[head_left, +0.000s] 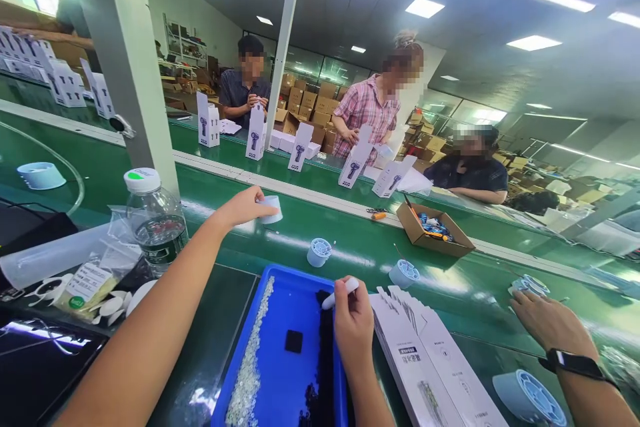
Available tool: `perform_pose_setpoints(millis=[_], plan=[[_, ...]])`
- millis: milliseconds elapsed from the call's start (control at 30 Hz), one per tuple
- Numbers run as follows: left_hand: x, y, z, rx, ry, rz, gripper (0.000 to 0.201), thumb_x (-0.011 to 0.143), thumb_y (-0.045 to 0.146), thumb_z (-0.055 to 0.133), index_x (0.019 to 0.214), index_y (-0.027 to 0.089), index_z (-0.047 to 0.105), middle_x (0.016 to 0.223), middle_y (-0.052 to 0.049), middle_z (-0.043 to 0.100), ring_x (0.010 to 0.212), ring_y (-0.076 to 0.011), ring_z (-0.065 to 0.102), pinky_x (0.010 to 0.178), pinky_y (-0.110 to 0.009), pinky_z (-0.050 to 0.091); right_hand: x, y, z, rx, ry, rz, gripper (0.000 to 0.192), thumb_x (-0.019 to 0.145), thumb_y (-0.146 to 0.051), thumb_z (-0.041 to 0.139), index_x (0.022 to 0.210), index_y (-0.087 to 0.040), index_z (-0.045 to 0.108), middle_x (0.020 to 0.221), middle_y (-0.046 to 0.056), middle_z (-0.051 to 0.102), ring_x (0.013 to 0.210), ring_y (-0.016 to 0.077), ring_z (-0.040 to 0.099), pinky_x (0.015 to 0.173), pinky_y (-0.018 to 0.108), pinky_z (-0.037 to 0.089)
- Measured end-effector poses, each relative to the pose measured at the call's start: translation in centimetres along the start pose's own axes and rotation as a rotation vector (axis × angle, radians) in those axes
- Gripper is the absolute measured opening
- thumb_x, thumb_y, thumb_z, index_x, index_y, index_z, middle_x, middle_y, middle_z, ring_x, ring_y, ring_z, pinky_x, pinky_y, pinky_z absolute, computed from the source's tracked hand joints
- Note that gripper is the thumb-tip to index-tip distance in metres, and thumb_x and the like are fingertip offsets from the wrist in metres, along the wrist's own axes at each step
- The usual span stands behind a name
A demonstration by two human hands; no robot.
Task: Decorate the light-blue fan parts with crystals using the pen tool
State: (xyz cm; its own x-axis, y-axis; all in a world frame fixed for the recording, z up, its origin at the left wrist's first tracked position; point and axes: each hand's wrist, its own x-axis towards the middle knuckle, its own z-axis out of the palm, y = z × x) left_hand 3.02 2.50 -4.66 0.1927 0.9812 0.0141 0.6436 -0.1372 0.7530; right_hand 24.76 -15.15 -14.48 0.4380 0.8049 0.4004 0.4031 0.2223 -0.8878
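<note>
My left hand [245, 205] is closed on a light blue round plastic part [271, 209] over the green belt. In my right hand [354, 320] is a white pen-like tool [343, 292], its tip angled down at the right side of a blue tray [267, 275]. Along the tray's left side lie many small clear pieces [245, 380]; small black pieces [326, 360] line the right side. A black square [294, 341] sits in the middle. Another light blue part [319, 252] stands on the belt just beyond the tray.
At right, a co-worker's hand [550, 323] with a black watch touches a light blue part [530, 285]. Folded white boxes [435, 360] lie beside the tray. A water bottle [156, 227] stands left, a cardboard box [434, 230] beyond. Several people work across the belt.
</note>
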Motion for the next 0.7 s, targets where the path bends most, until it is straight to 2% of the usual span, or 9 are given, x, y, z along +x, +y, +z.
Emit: perform_pose_setpoints(millis=[167, 267, 400, 500, 600, 700], plan=[[-0.7, 1.2, 0.0, -0.522, -0.131, 0.005, 0.047, 0.060, 0.037, 0.075, 0.097, 0.018, 0.054, 0.099, -0.004, 0.063, 0.083, -0.0174, 0.062, 0.073, -0.029, 0.048, -0.1, 0.6, 0.3, 0.029, 0.008, -0.007, 0.028, 0.089, -0.047, 0.050, 0.076, -0.022, 0.051, 0.062, -0.003, 0.049, 0.056, 0.0134, 0.045, 0.054, 0.027, 0.039], [-0.8, 1.8, 0.2, -0.686, -0.137, -0.006, 0.047, 0.059, 0.034, 0.077, 0.098, 0.017, 0.057, 0.100, -0.006, 0.065, 0.090, -0.0193, 0.062, 0.081, -0.032, 0.050, -0.1, 0.8, 0.4, 0.049, -0.010, -0.011, 0.028, 0.090, -0.044, 0.051, 0.075, -0.020, 0.049, 0.064, -0.004, 0.044, 0.057, 0.0112, 0.041, 0.055, 0.024, 0.037], [-0.6, 1.9, 0.6, -0.721, -0.154, 0.004, 0.038, 0.057, 0.032, 0.080, 0.082, 0.017, 0.056, 0.088, -0.003, 0.066, 0.084, -0.0183, 0.063, 0.079, -0.033, 0.051, 0.0, 0.7, 0.4, 0.073, -0.044, 0.003, 0.027, 0.089, -0.044, 0.053, 0.079, -0.019, 0.052, 0.066, -0.003, 0.048, 0.058, 0.0114, 0.045, 0.055, 0.023, 0.040], [-0.4, 1.8, 0.9, -0.707, -0.141, 0.003, 0.040, 0.057, 0.030, 0.080, 0.068, 0.018, 0.044, 0.075, 0.000, 0.062, 0.079, -0.0173, 0.063, 0.073, -0.031, 0.050, 0.0, 0.6, 0.3, 0.093, -0.028, 0.017, 0.027, 0.090, -0.045, 0.051, 0.082, -0.019, 0.052, 0.066, -0.003, 0.047, 0.058, 0.0115, 0.046, 0.055, 0.023, 0.040], [-0.3, 1.7, 1.1, -0.738, -0.134, -0.018, 0.042, 0.058, 0.029, 0.080, 0.069, 0.019, 0.040, 0.075, 0.000, 0.062, 0.077, -0.0169, 0.063, 0.073, -0.031, 0.050, 0.0, 0.5, 0.3, 0.101, -0.015, 0.018, 0.027, 0.090, -0.045, 0.051, 0.080, -0.020, 0.052, 0.065, -0.004, 0.046, 0.058, 0.0110, 0.044, 0.056, 0.022, 0.039], [-0.2, 1.8, 1.3, -0.807, -0.152, -0.024, 0.037, 0.061, 0.027, 0.078, 0.081, 0.019, 0.048, 0.084, -0.001, 0.065, 0.080, -0.0158, 0.064, 0.075, -0.030, 0.051, -0.1, 0.5, 0.4, 0.112, -0.035, 0.015, 0.027, 0.090, -0.044, 0.052, 0.078, -0.020, 0.051, 0.064, -0.005, 0.047, 0.056, 0.0105, 0.045, 0.055, 0.022, 0.039]])
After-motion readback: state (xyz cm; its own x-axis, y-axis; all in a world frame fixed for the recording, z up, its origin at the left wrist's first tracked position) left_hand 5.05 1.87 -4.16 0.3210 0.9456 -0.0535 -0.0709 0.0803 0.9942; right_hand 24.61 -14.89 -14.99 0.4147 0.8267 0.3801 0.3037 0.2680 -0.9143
